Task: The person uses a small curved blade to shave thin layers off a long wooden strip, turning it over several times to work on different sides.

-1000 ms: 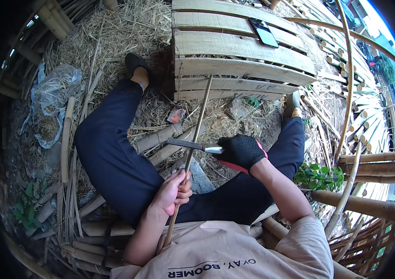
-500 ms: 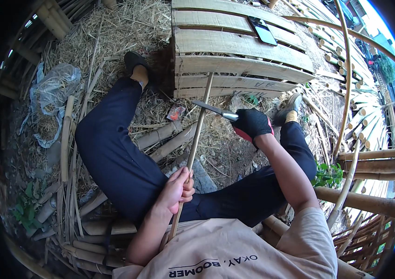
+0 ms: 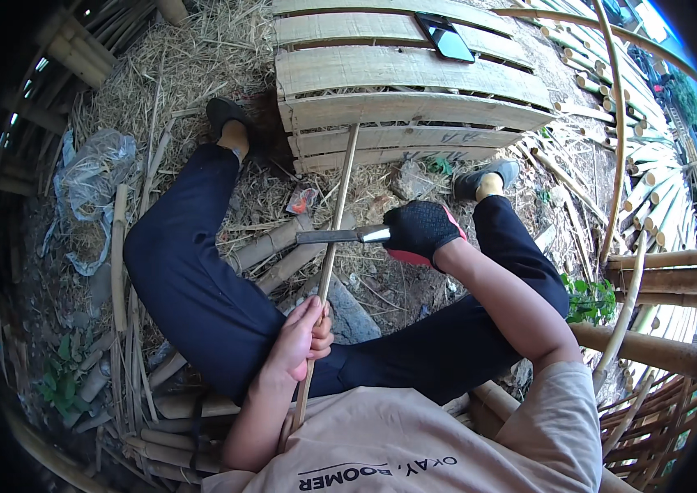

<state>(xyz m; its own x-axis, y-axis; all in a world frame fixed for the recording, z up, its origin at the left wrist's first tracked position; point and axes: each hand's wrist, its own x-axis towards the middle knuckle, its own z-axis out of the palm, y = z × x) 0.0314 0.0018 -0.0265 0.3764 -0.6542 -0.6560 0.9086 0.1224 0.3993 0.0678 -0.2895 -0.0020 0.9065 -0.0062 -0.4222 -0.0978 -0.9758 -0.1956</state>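
Observation:
My bare left hand [image 3: 301,338] is closed around the lower part of a long, thin bamboo strip [image 3: 340,197]. The strip slants up and away from my shirt, its far end at the side of a slatted wooden crate [image 3: 414,108]. In a black and red glove, my right hand [image 3: 422,233] grips a knife [image 3: 328,237], whose handle is mostly hidden by the fingers. The blade points left and lies across the strip, a little above my left hand.
On the crate lies a dark phone [image 3: 447,39]. Cut bamboo pieces [image 3: 287,264] and a grey stone [image 3: 347,316] are on the ground between my legs. A clear plastic bag [image 3: 95,168] sits at the left, and bamboo poles [image 3: 664,357] stand at the right.
My right hand has drawn the knife down along the strip, toward my left hand. My left hand keeps its hold on the strip. The right foot has shifted left.

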